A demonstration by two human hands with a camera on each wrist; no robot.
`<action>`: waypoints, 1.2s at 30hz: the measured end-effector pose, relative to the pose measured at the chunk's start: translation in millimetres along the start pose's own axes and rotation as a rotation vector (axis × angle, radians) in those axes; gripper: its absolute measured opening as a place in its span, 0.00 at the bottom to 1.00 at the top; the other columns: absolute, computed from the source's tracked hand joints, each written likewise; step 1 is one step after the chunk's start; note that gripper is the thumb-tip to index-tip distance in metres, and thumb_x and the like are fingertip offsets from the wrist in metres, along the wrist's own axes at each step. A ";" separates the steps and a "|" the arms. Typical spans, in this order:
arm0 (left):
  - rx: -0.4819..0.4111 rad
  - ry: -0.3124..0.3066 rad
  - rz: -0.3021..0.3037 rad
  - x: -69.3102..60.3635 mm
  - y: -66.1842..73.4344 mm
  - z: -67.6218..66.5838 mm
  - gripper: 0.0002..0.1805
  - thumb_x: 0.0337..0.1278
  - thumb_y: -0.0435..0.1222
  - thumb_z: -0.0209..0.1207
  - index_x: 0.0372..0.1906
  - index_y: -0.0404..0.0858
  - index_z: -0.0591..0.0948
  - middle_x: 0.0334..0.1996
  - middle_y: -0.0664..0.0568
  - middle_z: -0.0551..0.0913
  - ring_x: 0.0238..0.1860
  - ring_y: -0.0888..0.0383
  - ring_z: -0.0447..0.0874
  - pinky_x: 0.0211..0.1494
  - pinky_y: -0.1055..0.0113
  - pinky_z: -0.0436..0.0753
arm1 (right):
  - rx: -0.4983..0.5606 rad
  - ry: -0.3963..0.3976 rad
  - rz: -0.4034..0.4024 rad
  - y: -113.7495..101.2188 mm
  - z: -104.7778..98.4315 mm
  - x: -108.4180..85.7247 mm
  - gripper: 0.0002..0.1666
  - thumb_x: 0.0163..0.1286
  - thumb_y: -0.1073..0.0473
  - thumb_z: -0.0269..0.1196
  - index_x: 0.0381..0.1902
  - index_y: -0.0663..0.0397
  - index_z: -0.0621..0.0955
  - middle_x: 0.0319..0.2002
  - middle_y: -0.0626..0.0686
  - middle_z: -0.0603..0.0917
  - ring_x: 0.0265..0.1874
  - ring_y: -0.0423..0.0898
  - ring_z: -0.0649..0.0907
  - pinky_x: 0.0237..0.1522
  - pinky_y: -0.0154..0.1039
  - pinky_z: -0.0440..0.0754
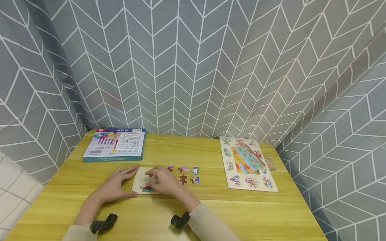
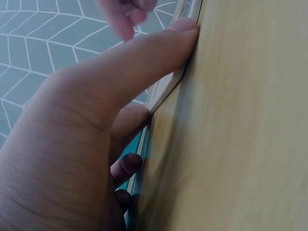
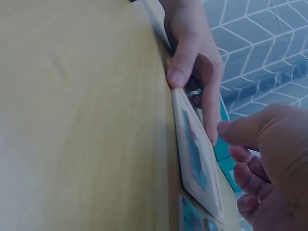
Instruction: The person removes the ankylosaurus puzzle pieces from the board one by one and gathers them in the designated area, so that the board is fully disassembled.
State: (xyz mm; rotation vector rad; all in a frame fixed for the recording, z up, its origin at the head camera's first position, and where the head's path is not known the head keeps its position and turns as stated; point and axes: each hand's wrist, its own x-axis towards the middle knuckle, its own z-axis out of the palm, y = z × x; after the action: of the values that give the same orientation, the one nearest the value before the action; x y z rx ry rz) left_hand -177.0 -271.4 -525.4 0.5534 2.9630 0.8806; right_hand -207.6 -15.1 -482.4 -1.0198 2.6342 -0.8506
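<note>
A shallow pale wooden puzzle tray [image 1: 139,179] lies on the table, with a picture piece [image 1: 147,189] in its near part. My left hand [image 1: 116,184] holds the tray by its left side; in the right wrist view its thumb [image 3: 178,77] is at the near corner and its index finger on the far edge. Over the tray's right part is my right hand [image 1: 164,180], its fingers [image 3: 248,175] loosely bent, with nothing visible between them. It hides part of the tray. Several loose jigsaw pieces [image 1: 183,179] lie to the tray's right.
A flat blue-and-white box [image 1: 129,144] lies at the back left. At the right is a pale board with cartoon figures [image 1: 236,180], colourful cards [image 1: 248,159] on it. A small wooden piece [image 1: 271,163] is beside it. A patterned curtain [image 1: 181,67] hangs behind the table.
</note>
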 end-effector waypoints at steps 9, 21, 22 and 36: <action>-0.015 0.003 0.007 -0.2 1.0 -3.5 0.57 0.46 0.66 0.76 0.80 0.44 0.72 0.78 0.49 0.72 0.53 0.56 0.68 0.56 0.48 0.75 | -0.108 -0.108 -0.095 -5.0 10.5 11.3 0.19 0.76 0.68 0.62 0.61 0.56 0.88 0.48 0.48 0.86 0.36 0.32 0.75 0.41 0.22 0.73; -0.022 -0.001 0.004 -0.4 0.5 -2.0 0.58 0.45 0.66 0.77 0.80 0.44 0.71 0.78 0.49 0.72 0.53 0.56 0.67 0.55 0.49 0.75 | -0.126 -0.157 -0.132 -2.3 9.3 10.9 0.20 0.74 0.71 0.61 0.55 0.50 0.91 0.45 0.44 0.85 0.43 0.33 0.78 0.47 0.23 0.73; -0.023 0.000 0.005 -0.4 0.6 -1.9 0.58 0.45 0.66 0.77 0.80 0.44 0.71 0.78 0.49 0.72 0.52 0.56 0.67 0.54 0.49 0.75 | -0.120 -0.163 -0.132 -1.8 9.0 11.0 0.19 0.74 0.71 0.61 0.54 0.50 0.91 0.44 0.44 0.84 0.43 0.33 0.78 0.47 0.23 0.73; -0.020 0.008 0.005 0.0 0.2 -1.3 0.57 0.45 0.65 0.77 0.80 0.44 0.72 0.77 0.48 0.72 0.51 0.57 0.67 0.54 0.50 0.75 | -0.063 -0.189 -0.092 5.5 5.6 6.9 0.18 0.72 0.65 0.68 0.58 0.53 0.88 0.44 0.44 0.82 0.37 0.31 0.73 0.44 0.23 0.74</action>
State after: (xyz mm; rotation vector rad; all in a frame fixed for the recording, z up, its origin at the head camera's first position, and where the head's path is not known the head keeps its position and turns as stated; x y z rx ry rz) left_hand -177.1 -271.9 -524.1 0.5584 2.9573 0.9141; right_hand -213.7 -18.8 -490.0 -1.1834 2.4857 -0.6574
